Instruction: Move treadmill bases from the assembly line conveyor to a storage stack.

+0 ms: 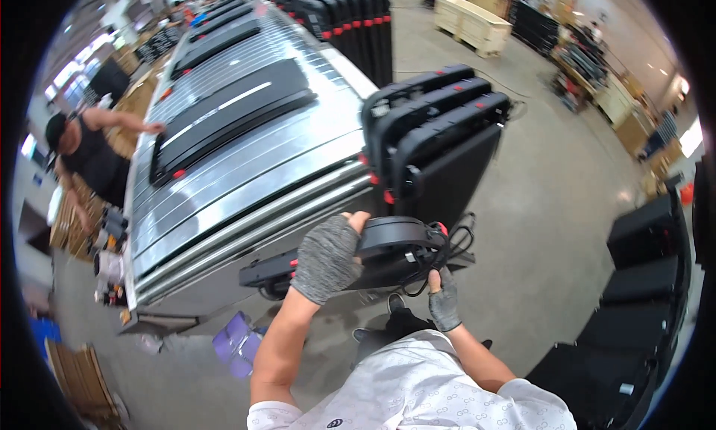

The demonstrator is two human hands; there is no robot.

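Note:
A long black treadmill (pixel 395 277) with a curved end and red parts is tilted on its side in front of my body. My left hand (pixel 328 258), in a grey fingerless glove, is closed over its upper edge. My right hand (pixel 444 302), gloved the same way, is at its right end, where a looped black cable (pixel 441 258) hangs. The fingers there look closed round the cable, though they are partly hidden. Just beyond, several similar black treadmills (pixel 455 154) stand on edge side by side.
A roller conveyor (pixel 253 169) carries a flat black treadmill (pixel 231 120). A person (pixel 93 150) at its left side reaches toward that treadmill. More upright units (pixel 350 27) stand behind. Black boxes (pixel 608 355) line the right, a wooden crate (pixel 470 27) the back. A purple item (pixel 237 344) lies on the floor.

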